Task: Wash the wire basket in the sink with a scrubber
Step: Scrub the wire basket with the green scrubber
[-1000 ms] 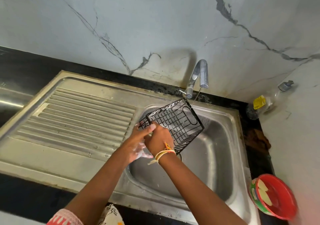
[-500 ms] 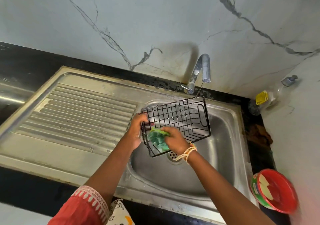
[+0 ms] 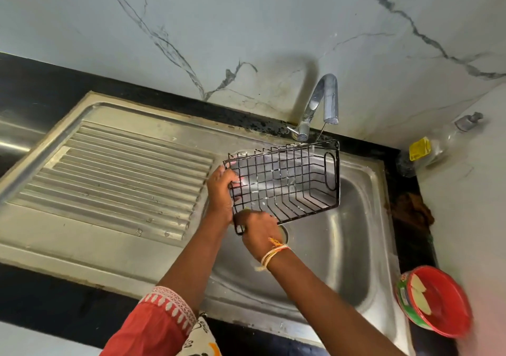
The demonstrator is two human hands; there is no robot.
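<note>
A black wire basket point(image 3: 295, 180) is held tilted on its side over the steel sink bowl point(image 3: 345, 246), just below the tap point(image 3: 323, 100). My left hand point(image 3: 221, 191) grips the basket's left end, fingers curled round the wires. At the basket's lower left corner my right hand point(image 3: 257, 232) is closed over a green scrubber point(image 3: 245, 211), of which only a sliver shows above the knuckles. White soap flecks cling to the wires.
A ribbed steel drainboard point(image 3: 117, 174) lies to the left of the bowl. A red tub with soap point(image 3: 438, 301) sits at the right front. A clear bottle with a yellow label point(image 3: 427, 150) lies in the back right corner, with a brown cloth point(image 3: 410, 210) in front of it.
The basket has been turned and raised so its open side faces me. My right hand has slid with the scrubber from inside the basket down to its lower left corner.
</note>
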